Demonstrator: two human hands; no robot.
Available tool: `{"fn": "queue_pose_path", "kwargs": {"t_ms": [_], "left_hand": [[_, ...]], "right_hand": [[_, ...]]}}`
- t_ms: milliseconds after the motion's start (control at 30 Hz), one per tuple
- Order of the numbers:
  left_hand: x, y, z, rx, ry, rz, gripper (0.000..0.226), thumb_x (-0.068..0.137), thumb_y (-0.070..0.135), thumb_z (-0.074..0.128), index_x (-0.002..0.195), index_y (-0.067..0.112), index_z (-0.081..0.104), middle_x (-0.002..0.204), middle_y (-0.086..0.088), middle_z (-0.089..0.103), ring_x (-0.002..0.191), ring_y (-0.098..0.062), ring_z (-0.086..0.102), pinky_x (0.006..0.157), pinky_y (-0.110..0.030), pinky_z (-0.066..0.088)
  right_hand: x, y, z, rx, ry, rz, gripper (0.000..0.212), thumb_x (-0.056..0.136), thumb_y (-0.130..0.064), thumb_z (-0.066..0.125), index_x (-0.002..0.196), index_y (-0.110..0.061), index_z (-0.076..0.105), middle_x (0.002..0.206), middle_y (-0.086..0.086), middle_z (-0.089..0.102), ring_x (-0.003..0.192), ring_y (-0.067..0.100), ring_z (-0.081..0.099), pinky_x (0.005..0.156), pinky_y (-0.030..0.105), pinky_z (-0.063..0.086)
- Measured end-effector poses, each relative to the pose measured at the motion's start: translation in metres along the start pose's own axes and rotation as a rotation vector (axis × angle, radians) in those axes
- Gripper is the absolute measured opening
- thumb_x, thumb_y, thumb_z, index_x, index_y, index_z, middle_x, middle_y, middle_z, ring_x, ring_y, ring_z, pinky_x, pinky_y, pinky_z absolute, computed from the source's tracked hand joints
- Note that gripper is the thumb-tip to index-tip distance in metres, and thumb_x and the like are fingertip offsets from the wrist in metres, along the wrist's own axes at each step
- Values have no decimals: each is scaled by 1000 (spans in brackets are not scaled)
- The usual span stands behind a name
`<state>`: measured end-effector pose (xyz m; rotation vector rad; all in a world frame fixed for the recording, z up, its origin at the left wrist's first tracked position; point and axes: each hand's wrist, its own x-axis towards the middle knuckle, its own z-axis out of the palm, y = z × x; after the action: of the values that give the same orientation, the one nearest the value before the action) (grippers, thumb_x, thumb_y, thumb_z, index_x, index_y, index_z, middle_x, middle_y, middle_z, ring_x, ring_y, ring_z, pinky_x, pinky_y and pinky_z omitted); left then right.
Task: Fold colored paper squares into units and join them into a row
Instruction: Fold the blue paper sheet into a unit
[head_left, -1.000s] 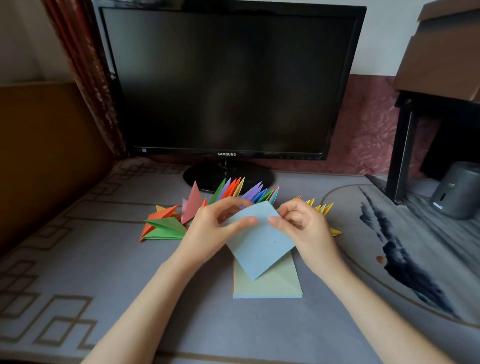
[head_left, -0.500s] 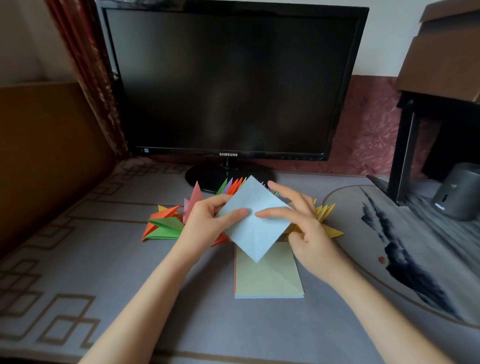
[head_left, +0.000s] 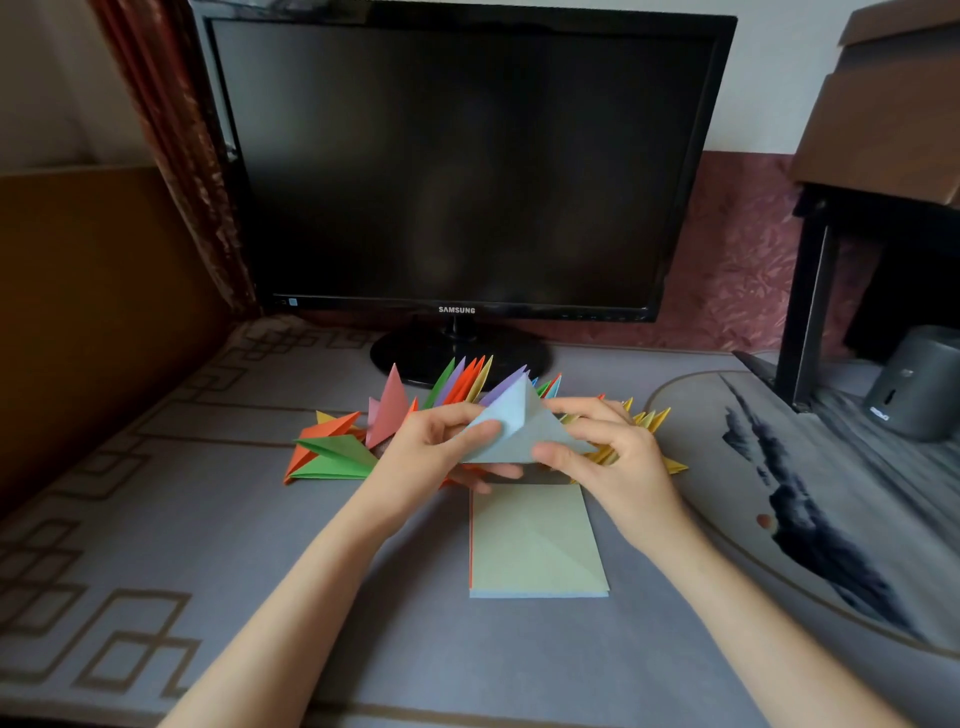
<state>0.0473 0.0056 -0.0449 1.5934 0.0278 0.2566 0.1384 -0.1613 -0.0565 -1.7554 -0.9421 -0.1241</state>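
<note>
Nearest to the person, just below the two grips and a little to this side of them, a stack of paper squares (head_left: 537, 545) lies flat on the bench (head_left: 208, 571). Its top sheet is pale green with a diagonal crease, an orange edge shows at its left side, and a light blue edge shows at its near side.

Above the stack, lifted off the bench, the light blue paper (head_left: 524, 431) is held between both grips, folded into a triangle with the point up. The left hand (head_left: 431, 457) pinches its left part, with the thumb on the near face and the other fingers curled below and behind. The right hand (head_left: 618, 467) pinches the lower right edge, with the thumb in front and the fingers curved over the far side. Both grips are narrow and hold only this paper.

Just behind the grips stands the row of folded units (head_left: 462, 382) with points up, in pink, green, purple, orange and yellow. Left of the left grip, green and orange units (head_left: 332, 452) lie on the bench. Right of the right grip are yellow units (head_left: 649, 420), partly hidden by the hand.

Farther back is a black monitor (head_left: 457, 156) with a dark screen and the white word "SAMSUNG" on its lower frame. Far to the right a grey round device (head_left: 914, 384) carries a label too small to read
</note>
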Motion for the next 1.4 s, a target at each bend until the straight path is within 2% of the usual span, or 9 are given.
{"fn": "queue_pose_path", "kwargs": {"t_ms": [100, 167, 300, 400, 567, 767, 933, 1200, 1400], "left_hand": [[0, 0, 3, -7, -12, -2, 26, 99, 18, 44, 101, -2, 62, 97, -13, 71, 83, -28, 73, 63, -30, 58], [-1, 1, 4, -27, -21, -22, 33, 96, 27, 44, 102, 2, 64, 96, -10, 73, 84, -28, 73, 64, -30, 59], [-3, 5, 6, -52, -51, -55, 45, 89, 45, 55, 111, 8, 65, 100, -13, 73, 87, -29, 72, 66, -31, 60], [-2, 4, 8, 3, -21, -57, 38, 73, 27, 78, 107, 14, 65, 98, -8, 74, 83, -26, 73, 67, -31, 60], [1, -3, 10, 48, 37, -6, 25, 75, 2, 75, 98, 10, 66, 90, -6, 73, 76, -24, 73, 60, -25, 58], [3, -6, 8, 75, 71, 20, 17, 76, 4, 74, 90, 8, 68, 86, -10, 74, 74, -23, 73, 63, -27, 60], [3, -5, 9, 61, 74, 11, 15, 76, 4, 74, 89, 5, 67, 84, -11, 75, 73, -23, 73, 61, -25, 59], [2, -4, 10, 55, 64, -6, 14, 76, 3, 74, 88, 5, 67, 79, -6, 75, 72, -22, 73, 59, -23, 57], [1, -3, 10, 148, 14, -52, 26, 72, 7, 79, 95, 1, 67, 78, -8, 75, 70, -19, 73, 58, -23, 56]], "right_hand": [[1, -2, 0, 160, 33, 62, 7, 72, -19, 78, 72, -15, 72, 94, -8, 64, 92, 8, 58, 77, 24, 44], [1, -2, -1, 191, 47, 85, 12, 74, -6, 76, 73, -15, 69, 85, -9, 63, 81, 6, 58, 72, 21, 43], [2, -1, 1, 224, 61, 165, 19, 74, -2, 74, 78, -18, 64, 69, -14, 61, 64, 5, 52, 57, 16, 38], [1, -1, 2, 260, 64, 174, 24, 73, -2, 75, 82, -20, 62, 72, -13, 62, 66, 7, 53, 60, 18, 41], [2, -2, 4, 302, 78, 212, 38, 71, 1, 77, 99, -17, 57, 78, 2, 62, 68, 9, 56, 60, 18, 44], [1, -6, 2, 352, -3, 267, 5, 80, 0, 68, 84, 0, 66, 76, 8, 67, 64, 8, 61, 57, 15, 46], [1, -8, 1, 308, 20, 304, 3, 83, -6, 67, 83, -3, 67, 71, 7, 65, 60, 9, 58, 46, 23, 40], [0, -10, 1, 283, 18, 301, 6, 84, -7, 66, 79, -9, 67, 65, -2, 64, 56, 6, 57, 42, 20, 38], [0, -11, 0, 277, 8, 300, 4, 84, -7, 65, 82, -8, 68, 66, -5, 65, 57, 5, 56, 42, 19, 37]]}}
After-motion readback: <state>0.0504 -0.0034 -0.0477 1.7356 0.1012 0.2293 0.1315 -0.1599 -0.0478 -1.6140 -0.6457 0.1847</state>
